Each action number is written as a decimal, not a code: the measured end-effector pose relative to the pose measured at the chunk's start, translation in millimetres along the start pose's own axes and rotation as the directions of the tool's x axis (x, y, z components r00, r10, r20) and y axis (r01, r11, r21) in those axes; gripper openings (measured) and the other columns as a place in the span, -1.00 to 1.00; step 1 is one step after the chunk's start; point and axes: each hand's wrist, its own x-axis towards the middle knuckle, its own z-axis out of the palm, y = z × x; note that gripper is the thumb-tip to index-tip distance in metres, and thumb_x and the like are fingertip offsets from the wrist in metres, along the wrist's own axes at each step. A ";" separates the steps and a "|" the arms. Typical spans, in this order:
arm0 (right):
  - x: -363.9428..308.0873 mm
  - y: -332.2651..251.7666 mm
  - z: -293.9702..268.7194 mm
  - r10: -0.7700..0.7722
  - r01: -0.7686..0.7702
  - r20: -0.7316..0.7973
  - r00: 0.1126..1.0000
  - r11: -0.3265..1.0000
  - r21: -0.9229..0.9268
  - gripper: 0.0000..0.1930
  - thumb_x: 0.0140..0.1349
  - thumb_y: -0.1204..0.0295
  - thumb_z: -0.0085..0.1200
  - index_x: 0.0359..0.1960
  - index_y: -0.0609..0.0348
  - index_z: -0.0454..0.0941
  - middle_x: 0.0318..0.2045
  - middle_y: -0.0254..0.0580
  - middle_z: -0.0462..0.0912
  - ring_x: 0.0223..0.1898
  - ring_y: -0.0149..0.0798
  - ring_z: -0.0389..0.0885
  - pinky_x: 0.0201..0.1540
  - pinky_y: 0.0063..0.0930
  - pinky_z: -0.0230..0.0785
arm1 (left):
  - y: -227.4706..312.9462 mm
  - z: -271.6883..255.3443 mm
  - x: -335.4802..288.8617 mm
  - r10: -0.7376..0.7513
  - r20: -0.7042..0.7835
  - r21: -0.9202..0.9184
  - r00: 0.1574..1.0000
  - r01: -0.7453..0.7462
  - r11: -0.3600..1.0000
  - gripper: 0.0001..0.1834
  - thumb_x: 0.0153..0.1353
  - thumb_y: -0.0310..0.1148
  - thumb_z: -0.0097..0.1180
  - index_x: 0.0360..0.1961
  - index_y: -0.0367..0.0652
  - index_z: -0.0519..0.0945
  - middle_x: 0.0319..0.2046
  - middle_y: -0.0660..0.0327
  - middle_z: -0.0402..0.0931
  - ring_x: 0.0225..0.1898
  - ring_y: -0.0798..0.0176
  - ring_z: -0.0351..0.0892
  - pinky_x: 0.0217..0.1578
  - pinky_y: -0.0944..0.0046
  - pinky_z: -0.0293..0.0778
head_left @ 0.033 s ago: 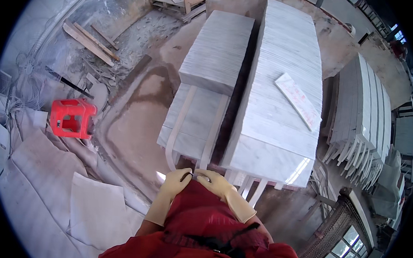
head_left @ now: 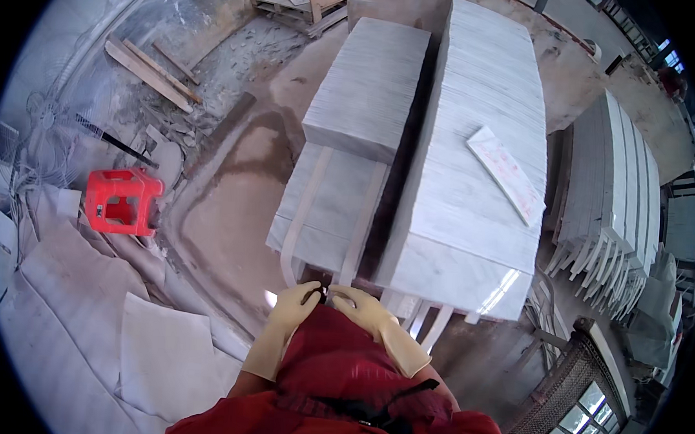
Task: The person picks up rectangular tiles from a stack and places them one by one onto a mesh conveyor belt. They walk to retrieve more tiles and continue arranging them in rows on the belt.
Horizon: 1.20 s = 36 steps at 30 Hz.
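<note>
My left hand and my right hand, both in pale yellow rubber gloves, meet in front of my dark red apron. Their fingers are curled inward, thumbs toward each other. A small dark and whitish bit shows between them; I cannot make out what they hold. Just beyond the hands is the near end of a low stack of white-grey stone slabs, with pale straps lying over its top. Behind, a higher block of slabs sits on the same row.
To the right runs a long slab stack with a loose marked strip on top. Upright slabs stand farther right. A red plastic stool, a fan, wooden planks and flat pale sheets lie leftward.
The whole view has shifted very slightly, with the stacks a little farther right and lower. My hands keep nearly the same place and pose.
</note>
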 end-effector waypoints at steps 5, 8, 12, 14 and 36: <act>93.1 9.0 11.4 -0.008 0.074 -0.195 0.981 0.940 0.333 -0.47 0.59 0.09 0.04 0.42 0.15 0.54 0.33 -0.05 0.64 0.36 -0.17 0.57 0.47 -0.34 0.29 | -39.3 -61.0 117.6 -0.103 -0.136 -0.196 0.985 0.075 0.978 -0.55 0.47 -0.11 0.23 0.22 -0.17 0.71 0.11 0.02 0.75 0.19 0.09 0.71 0.22 0.14 0.52; 160.4 0.5 2.1 0.100 0.109 -0.398 0.912 0.877 0.468 -0.47 0.60 0.13 0.04 0.45 0.15 0.51 0.32 -0.07 0.65 0.38 -0.21 0.54 0.47 -0.34 0.27 | -57.0 -95.5 215.9 -0.009 -0.190 -0.152 0.982 -0.020 0.988 -0.52 0.48 -0.06 0.22 0.25 -0.16 0.69 0.18 0.03 0.72 0.24 0.08 0.68 0.26 0.13 0.50; 240.4 -36.2 -38.2 0.301 0.137 -0.653 0.695 0.836 0.532 -0.44 0.59 0.11 0.04 0.48 0.12 0.47 0.37 -0.09 0.59 0.41 -0.20 0.51 0.49 -0.33 0.22 | -32.3 -129.2 358.3 -0.066 -0.212 -0.200 0.975 0.023 0.980 -0.41 0.49 -0.01 0.19 0.40 -0.09 0.56 0.35 0.05 0.58 0.41 0.07 0.53 0.38 0.13 0.41; 271.4 -62.8 -70.4 0.357 0.097 -0.758 0.545 0.872 0.481 -0.36 0.55 0.00 0.05 0.51 0.10 0.42 0.48 -0.06 0.48 0.51 -0.12 0.39 0.54 -0.29 0.15 | -19.3 -135.5 413.9 -0.117 -0.207 -0.260 0.971 0.061 0.964 -0.31 0.45 0.05 0.21 0.46 -0.12 0.48 0.39 -0.03 0.52 0.44 0.04 0.48 0.41 0.10 0.37; 414.1 -18.5 -255.1 0.453 -0.215 -0.808 0.377 0.891 0.400 -0.16 0.45 -0.25 0.07 0.33 0.39 0.58 0.20 0.02 0.70 0.23 -0.15 0.62 0.32 -0.33 0.36 | -54.4 -106.5 584.3 -0.064 -0.015 -0.319 0.998 0.056 0.946 -0.24 0.41 -0.01 0.31 0.50 -0.18 0.44 0.32 -0.02 0.58 0.32 0.11 0.55 0.33 0.17 0.41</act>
